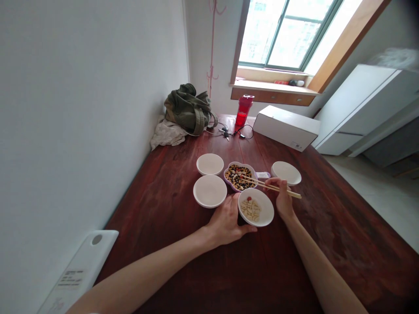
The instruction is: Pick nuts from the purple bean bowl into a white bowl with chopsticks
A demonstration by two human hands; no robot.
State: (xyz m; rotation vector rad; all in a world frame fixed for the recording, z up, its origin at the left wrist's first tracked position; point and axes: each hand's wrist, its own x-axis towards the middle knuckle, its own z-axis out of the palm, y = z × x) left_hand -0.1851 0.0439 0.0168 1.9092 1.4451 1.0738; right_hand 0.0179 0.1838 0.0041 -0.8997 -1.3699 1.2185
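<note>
My left hand (228, 219) is wrapped around the left side of a white bowl (269, 214), its thumb along the near side. Inside that bowl lie pale, flat beans (251, 210) and one small red piece (249, 199). In my right hand (283, 197) is a pair of wooden chopsticks (273, 188), pointing left. Their tips reach into a lilac flower-shaped bowl (226, 181) of mixed black, yellow, red and pale beans (237, 175). Whether the tips pinch a bean is too small to tell. A labelled handle (262, 175) sticks out from the lilac bowl toward my right hand.
Two white bowls (210, 192) (210, 165) stand left of the lilac bowl, and another bowl (286, 172) stands right. Farther back on the wooden table (170, 209) are a green bag (188, 109), keys (226, 134), a red bottle (244, 111) and a white box (286, 127).
</note>
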